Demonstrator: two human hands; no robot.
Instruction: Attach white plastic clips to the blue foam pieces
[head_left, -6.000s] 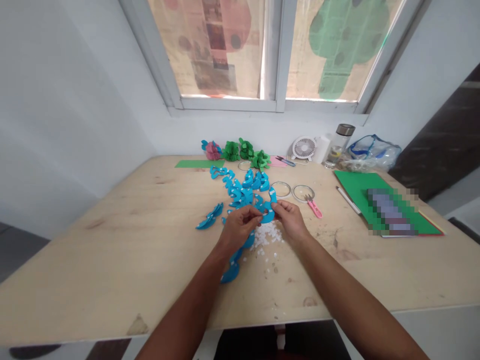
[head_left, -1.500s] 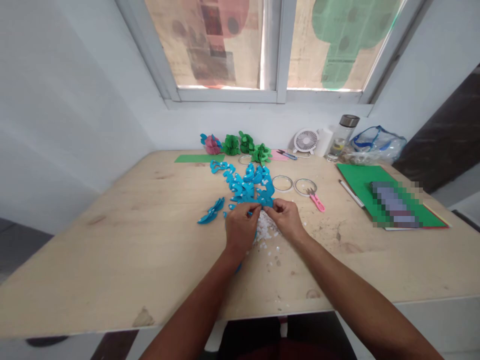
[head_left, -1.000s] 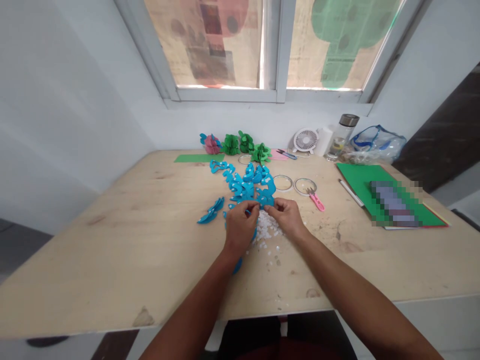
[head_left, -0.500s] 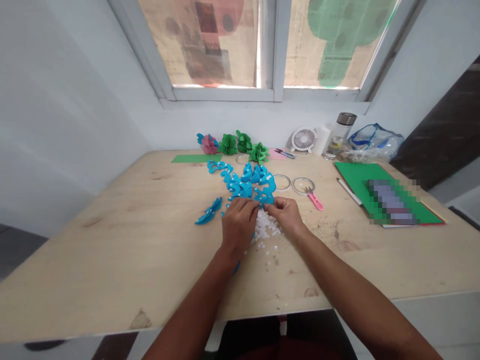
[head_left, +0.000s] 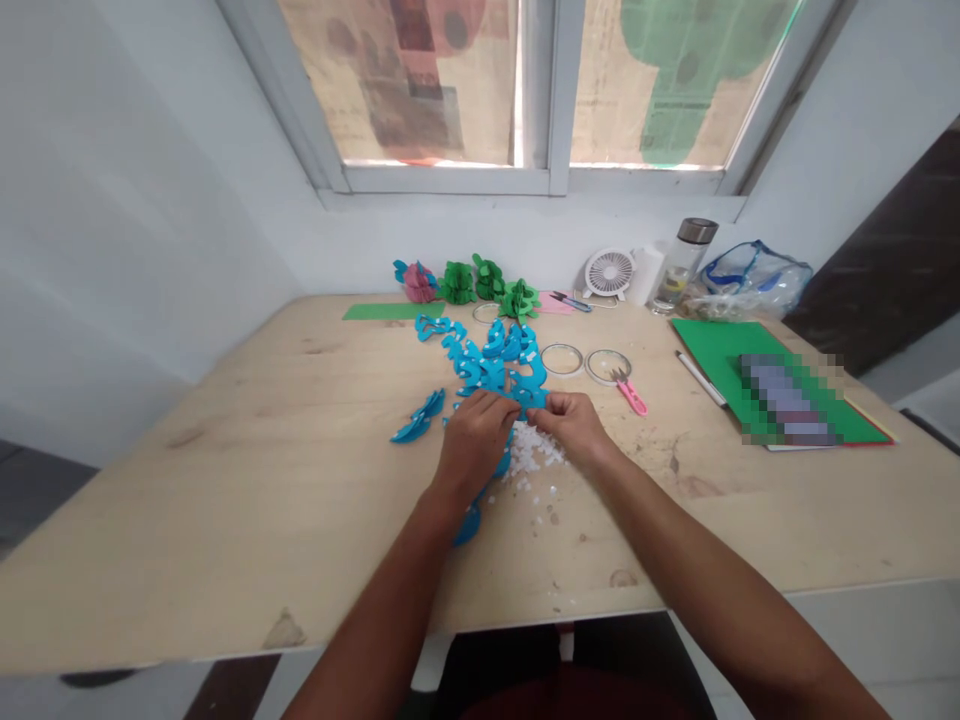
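My left hand (head_left: 477, 438) and my right hand (head_left: 574, 420) meet over the middle of the table, fingertips pinched close together. Between them is the edge of a blue paper cut-out (head_left: 532, 397) that both appear to grip; the fingers partly cover it. More blue cut-outs (head_left: 480, 370) with small white patches lie just beyond, and a folded blue stack (head_left: 418, 417) rests to the left. Under my left wrist another blue piece (head_left: 466, 526) shows in part. Small white scraps (head_left: 534, 450) are heaped below my fingers.
Pink snips (head_left: 630, 392) lie beside two tape rings (head_left: 609, 366) to the right. Folded paper figures (head_left: 458, 284), a small fan (head_left: 610, 273) and a bottle (head_left: 684, 266) stand along the wall. Green sheets (head_left: 720, 350) bear a blurred object; a white pen (head_left: 701, 379) lies alongside.
My left hand has tilted and shifted slightly left, and more of the blue piece shows under its wrist. My right hand stays nearly in place, fingers still pinched.
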